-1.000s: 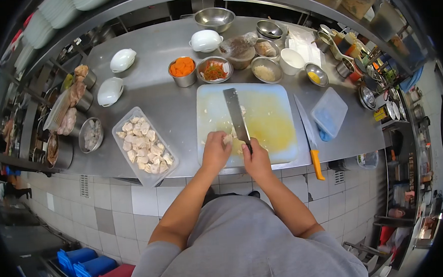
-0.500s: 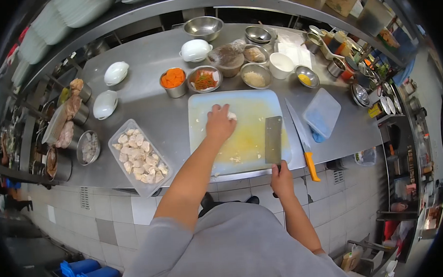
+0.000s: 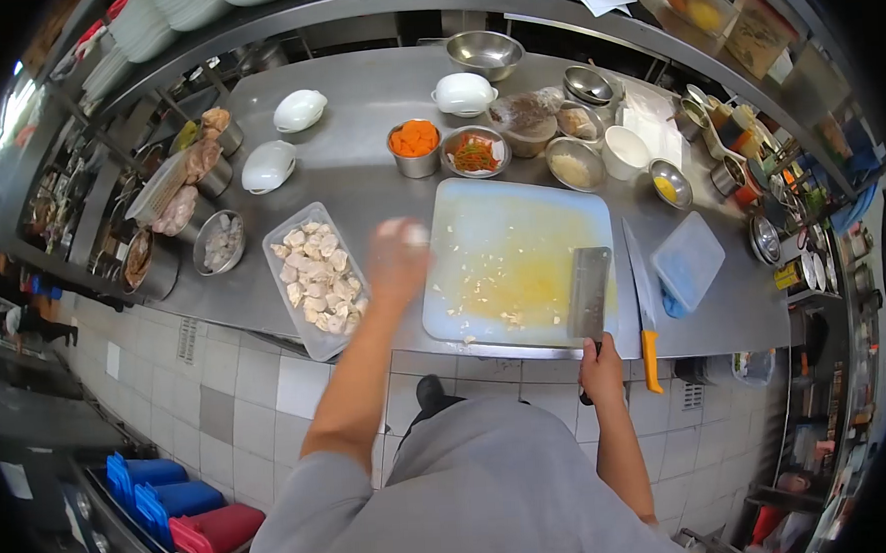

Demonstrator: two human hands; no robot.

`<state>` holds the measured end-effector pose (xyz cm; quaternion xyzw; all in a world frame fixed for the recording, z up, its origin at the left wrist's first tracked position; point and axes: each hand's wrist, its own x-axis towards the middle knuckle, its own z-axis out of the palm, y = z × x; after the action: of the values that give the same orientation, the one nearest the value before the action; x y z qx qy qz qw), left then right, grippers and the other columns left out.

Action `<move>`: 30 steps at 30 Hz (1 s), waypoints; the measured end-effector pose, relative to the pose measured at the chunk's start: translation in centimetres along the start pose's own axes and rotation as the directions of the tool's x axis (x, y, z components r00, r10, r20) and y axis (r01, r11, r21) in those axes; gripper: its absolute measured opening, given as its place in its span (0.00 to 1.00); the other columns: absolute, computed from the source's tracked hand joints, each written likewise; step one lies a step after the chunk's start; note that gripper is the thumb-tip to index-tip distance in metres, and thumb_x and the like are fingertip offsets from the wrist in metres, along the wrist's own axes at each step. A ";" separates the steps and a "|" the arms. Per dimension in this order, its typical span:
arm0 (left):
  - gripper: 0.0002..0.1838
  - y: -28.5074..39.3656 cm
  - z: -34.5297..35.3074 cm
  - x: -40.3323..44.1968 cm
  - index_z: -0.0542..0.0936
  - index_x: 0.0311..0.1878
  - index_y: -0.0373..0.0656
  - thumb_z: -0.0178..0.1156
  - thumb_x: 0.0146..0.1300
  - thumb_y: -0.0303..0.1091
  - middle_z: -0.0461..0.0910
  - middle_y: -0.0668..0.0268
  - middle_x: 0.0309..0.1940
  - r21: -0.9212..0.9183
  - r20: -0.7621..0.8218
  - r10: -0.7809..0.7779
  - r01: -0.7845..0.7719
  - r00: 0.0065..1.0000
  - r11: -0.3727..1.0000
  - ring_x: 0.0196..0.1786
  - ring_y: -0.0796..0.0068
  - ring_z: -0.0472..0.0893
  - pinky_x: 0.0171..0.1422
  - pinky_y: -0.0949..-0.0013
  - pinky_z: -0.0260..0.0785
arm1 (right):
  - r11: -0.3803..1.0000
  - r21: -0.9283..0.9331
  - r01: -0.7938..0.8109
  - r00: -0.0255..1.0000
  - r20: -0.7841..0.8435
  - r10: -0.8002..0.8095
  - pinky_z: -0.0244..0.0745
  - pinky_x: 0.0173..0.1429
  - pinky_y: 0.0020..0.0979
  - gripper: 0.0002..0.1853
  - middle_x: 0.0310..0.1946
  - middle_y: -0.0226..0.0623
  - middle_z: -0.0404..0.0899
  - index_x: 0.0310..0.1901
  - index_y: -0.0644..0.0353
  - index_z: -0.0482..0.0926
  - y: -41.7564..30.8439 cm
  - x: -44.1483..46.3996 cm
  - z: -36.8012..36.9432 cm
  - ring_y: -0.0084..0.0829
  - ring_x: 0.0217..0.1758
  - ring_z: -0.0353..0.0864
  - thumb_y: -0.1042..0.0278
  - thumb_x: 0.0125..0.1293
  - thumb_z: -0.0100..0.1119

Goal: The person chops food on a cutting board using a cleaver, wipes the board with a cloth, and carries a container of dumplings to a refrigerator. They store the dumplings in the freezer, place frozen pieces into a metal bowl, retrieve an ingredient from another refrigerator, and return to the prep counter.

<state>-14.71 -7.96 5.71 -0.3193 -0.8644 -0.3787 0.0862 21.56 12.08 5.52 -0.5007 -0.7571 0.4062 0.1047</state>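
My left hand [image 3: 399, 264], smeared by motion, is in the air between the cutting board [image 3: 591, 201] and a clear plastic container [image 3: 279, 235] of pale chicken pieces [image 3: 316, 273]. A whitish chicken piece [image 3: 416, 235] shows at its fingers. My right hand [image 3: 600, 370] grips a cleaver [image 3: 590, 291] by its dark handle at the board's front right, the broad blade lying over the board. Small pale scraps [image 3: 510, 319] are scattered across the board's yellow-stained surface.
Right of the board lie a long knife [image 3: 649, 351] with a yellow handle and a translucent lid or tub [image 3: 689, 252]. Behind stand a pot of orange chunks [image 3: 414, 146], a bowl of orange-green shreds [image 3: 475, 155] and white dishes [image 3: 269, 167]. A shelf [image 3: 369, 2] runs overhead.
My left hand has lifted off the board and moved left toward the container, taking the chicken piece along. My right hand keeps the cleaver at the board's right side. The camera view has shifted.
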 end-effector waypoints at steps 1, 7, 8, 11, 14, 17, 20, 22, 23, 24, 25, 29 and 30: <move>0.32 -3.5 -1.5 -0.5 0.79 0.66 0.45 0.74 0.57 0.37 0.76 0.48 0.65 -0.003 -0.129 -0.100 0.100 0.987 0.995 0.69 0.45 0.74 0.74 0.50 0.70 | 1.000 -0.003 -0.007 1.000 -0.011 0.007 0.71 0.21 0.37 0.11 0.20 0.37 0.78 0.51 0.61 0.73 0.2 0.3 -0.5 0.29 0.15 0.78 0.61 0.82 0.53; 0.33 -8.1 -10.2 -5.9 0.78 0.70 0.48 0.73 0.60 0.39 0.70 0.45 0.72 0.498 -0.032 -0.222 0.209 0.974 0.842 0.77 0.38 0.65 0.80 0.44 0.60 | 0.861 -0.434 0.265 0.938 -0.091 -0.334 0.80 0.47 0.56 0.15 0.40 0.54 0.87 0.55 0.59 0.80 -2.7 4.5 -3.4 0.60 0.45 0.86 0.57 0.77 0.58; 0.34 -7.2 -10.3 -7.0 0.78 0.71 0.47 0.73 0.60 0.40 0.69 0.44 0.73 0.523 -0.096 -0.135 0.165 0.986 0.836 0.79 0.37 0.62 0.81 0.43 0.57 | 0.841 -0.481 0.246 0.934 -0.113 -0.338 0.80 0.48 0.56 0.16 0.40 0.53 0.88 0.55 0.58 0.80 -2.5 6.5 -3.0 0.59 0.45 0.87 0.57 0.76 0.58; 0.40 -5.6 -6.3 -10.9 0.76 0.72 0.42 0.76 0.58 0.47 0.64 0.44 0.77 0.207 0.026 0.061 -0.065 0.998 0.976 0.81 0.36 0.60 0.83 0.39 0.52 | 0.797 -0.563 0.216 0.952 -0.061 -0.301 0.82 0.49 0.56 0.16 0.42 0.51 0.88 0.57 0.57 0.79 -5.4 9.8 -1.6 0.58 0.44 0.87 0.56 0.76 0.58; 0.56 1.7 -0.9 -13.9 0.63 0.81 0.37 0.79 0.55 0.56 0.57 0.41 0.82 0.029 0.295 0.042 -0.053 0.954 0.998 0.85 0.36 0.52 0.86 0.39 0.47 | 0.695 -0.579 0.427 0.886 0.113 -0.450 0.83 0.49 0.54 0.16 0.42 0.49 0.88 0.57 0.55 0.79 -6.1 9.7 2.6 0.57 0.44 0.88 0.57 0.76 0.58; 0.70 4.3 2.9 -13.9 0.49 0.85 0.32 0.80 0.51 0.61 0.49 0.39 0.85 0.030 0.366 -0.014 0.004 0.930 1.000 0.88 0.39 0.44 0.88 0.41 0.43 | 0.619 -0.623 0.478 0.872 0.256 -0.416 0.83 0.49 0.54 0.15 0.40 0.48 0.87 0.57 0.55 0.79 -7.8 4.9 4.3 0.55 0.44 0.88 0.57 0.75 0.59; 0.77 4.4 4.5 -13.4 0.44 0.85 0.30 0.81 0.47 0.64 0.43 0.39 0.86 0.047 0.332 -0.096 0.085 0.938 0.995 0.89 0.41 0.41 0.89 0.43 0.38 | 0.578 -0.549 0.604 0.797 0.395 -0.457 0.83 0.49 0.53 0.14 0.38 0.45 0.87 0.54 0.53 0.79 -7.7 2.9 3.5 0.52 0.43 0.89 0.57 0.74 0.59; 0.79 3.8 4.3 -13.6 0.43 0.84 0.28 0.82 0.44 0.66 0.44 0.39 0.86 0.009 0.327 -0.075 0.077 0.942 0.997 0.89 0.42 0.41 0.90 0.44 0.36 | 0.623 -0.378 0.685 0.727 0.408 -0.552 0.82 0.48 0.51 0.13 0.40 0.44 0.87 0.55 0.50 0.83 -7.6 4.0 2.2 0.51 0.43 0.88 0.58 0.73 0.63; 0.79 3.6 4.2 -13.7 0.43 0.84 0.28 0.82 0.44 0.66 0.44 0.39 0.86 0.014 0.323 -0.081 0.081 0.943 0.997 0.89 0.42 0.41 0.90 0.44 0.36 | 0.620 -0.374 0.690 0.722 0.413 -0.555 0.82 0.48 0.51 0.13 0.40 0.44 0.87 0.55 0.50 0.83 -8.0 5.0 2.2 0.51 0.43 0.88 0.58 0.73 0.63; 0.80 3.4 4.5 -13.8 0.43 0.84 0.28 0.82 0.43 0.67 0.44 0.39 0.86 0.027 0.322 -0.071 0.065 0.944 0.997 0.89 0.42 0.41 0.90 0.45 0.36 | 0.612 -0.448 0.652 0.758 0.346 -0.553 0.82 0.48 0.51 0.14 0.40 0.43 0.88 0.55 0.50 0.83 -8.8 6.6 2.3 0.51 0.43 0.88 0.57 0.73 0.63; 0.81 3.4 4.8 -13.9 0.43 0.84 0.28 0.83 0.42 0.67 0.44 0.39 0.86 0.037 0.323 -0.058 0.048 0.945 0.998 0.89 0.43 0.41 0.90 0.45 0.36 | 0.605 -0.520 0.603 0.788 0.274 -0.551 0.82 0.49 0.50 0.14 0.41 0.43 0.88 0.55 0.50 0.83 -9.7 8.3 2.6 0.50 0.44 0.88 0.56 0.72 0.63; 0.81 4.0 4.3 -13.8 0.42 0.84 0.28 0.83 0.42 0.67 0.44 0.38 0.86 0.052 0.340 -0.088 0.075 0.936 0.996 0.89 0.43 0.41 0.90 0.45 0.35 | 0.613 -0.542 0.575 0.806 0.244 -0.540 0.82 0.49 0.50 0.14 0.42 0.42 0.88 0.56 0.49 0.83 -12.6 14.4 4.9 0.50 0.44 0.88 0.55 0.74 0.61; 0.82 3.8 4.3 -13.8 0.42 0.84 0.28 0.83 0.41 0.67 0.43 0.39 0.86 0.039 0.338 -0.083 0.075 0.937 0.996 0.89 0.43 0.41 0.90 0.46 0.36 | 0.598 -0.516 0.614 0.779 0.273 -0.564 0.83 0.49 0.50 0.13 0.41 0.43 0.87 0.54 0.48 0.82 -13.0 14.7 5.5 0.50 0.44 0.88 0.54 0.74 0.59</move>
<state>-1.16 -9.70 -0.37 -0.3437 -0.8833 -0.3099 -0.0753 2.73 19.54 7.66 -0.2128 -0.9688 0.1185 0.0448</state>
